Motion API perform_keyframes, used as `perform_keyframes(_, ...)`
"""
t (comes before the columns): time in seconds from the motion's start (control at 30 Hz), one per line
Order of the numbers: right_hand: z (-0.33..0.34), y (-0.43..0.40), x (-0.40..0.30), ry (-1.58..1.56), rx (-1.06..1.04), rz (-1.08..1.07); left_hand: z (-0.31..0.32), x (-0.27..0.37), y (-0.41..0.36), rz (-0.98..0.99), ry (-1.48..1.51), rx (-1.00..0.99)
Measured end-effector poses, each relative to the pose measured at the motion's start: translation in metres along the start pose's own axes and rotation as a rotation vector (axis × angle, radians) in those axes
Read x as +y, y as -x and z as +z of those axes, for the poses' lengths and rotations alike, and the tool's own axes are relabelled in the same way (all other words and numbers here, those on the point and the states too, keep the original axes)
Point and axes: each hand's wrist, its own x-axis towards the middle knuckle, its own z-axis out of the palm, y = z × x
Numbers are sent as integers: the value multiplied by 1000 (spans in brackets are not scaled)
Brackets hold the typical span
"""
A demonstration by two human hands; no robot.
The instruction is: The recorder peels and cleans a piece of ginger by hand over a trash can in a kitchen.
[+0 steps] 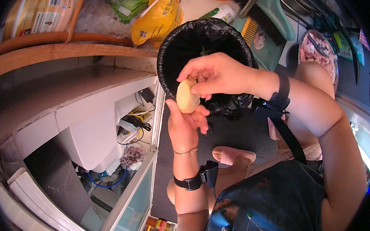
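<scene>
A pale yellow peeled potato [187, 97] is held between both hands, over the near left rim of a black-lined trash bin [164, 52]. My left hand [185, 122] supports its lower end, thumb along the left side and fingers curled underneath. From the upper right, my right hand [220, 74] grips its top and side with thumb and fingertips. Whether a small tool sits under the right fingers is hidden. Dark plastic lining covers the bin's inside, and a bit of green shows deep within it.
An open cabinet [90, 135] with cables and a blue hose stands on the left, below a wooden-edged shelf [71, 52]. Beyond the bin lie a yellow bag [159, 17], a spray can [219, 14] and a green dustpan [267, 51]. A bowl of raw meat [319, 51] stands right.
</scene>
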Motion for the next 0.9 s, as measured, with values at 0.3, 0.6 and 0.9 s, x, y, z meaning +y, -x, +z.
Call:
perform_keyframes(0.3,-5,-1,4,130,27,91,8,-6,8,322,-319,23)
perform_keyframes(0.6,-7,-1,1,250,-37,43,5,0,15,302,-402,11)
perform_keyframes(0.9,-4,0,5,182,-34,30,4,2,19,308,-488,38)
